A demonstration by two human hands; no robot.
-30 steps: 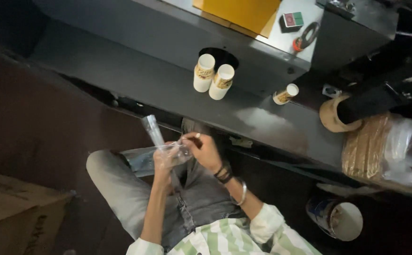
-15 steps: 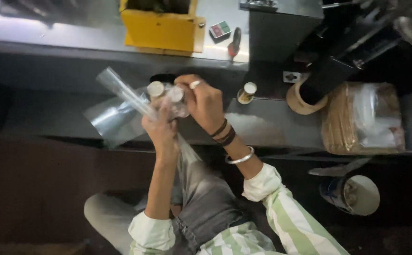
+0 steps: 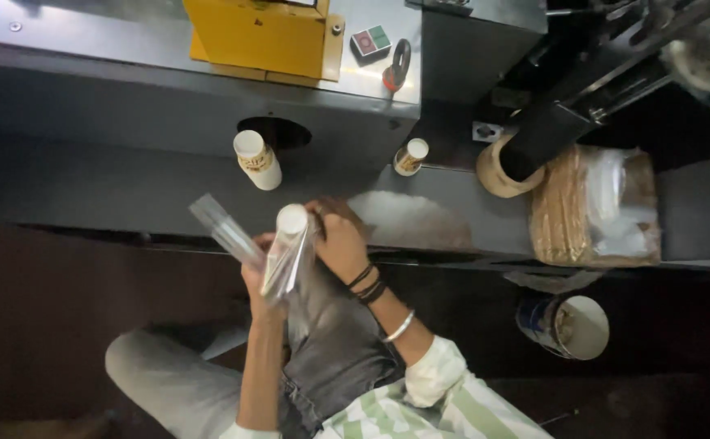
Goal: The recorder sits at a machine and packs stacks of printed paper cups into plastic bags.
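Note:
My left hand (image 3: 256, 272) grips a long clear plastic sleeve bag (image 3: 226, 232) that sticks out to the upper left. My right hand (image 3: 340, 240), with dark bands and a bangle on its wrist, holds a stack of white paper cups (image 3: 288, 236) and has its lower part inside the bag's mouth. Both hands meet in front of my lap, just short of the grey machine shelf (image 3: 127, 191). A second stack of white cups (image 3: 257, 160) stands out of a round opening in the machine, above my hands.
A small cup (image 3: 410, 156) stands on the shelf to the right. Further right are a tape roll (image 3: 497, 172) and a bag of flat brown pieces (image 3: 594, 207). A yellow block (image 3: 256, 36) sits on the machine top. A cup-filled container (image 3: 566, 325) lies low right.
The view has shifted. One stack of cups has come away from the opening in my right hand and now sits partly inside the plastic bag, lower and nearer my lap.

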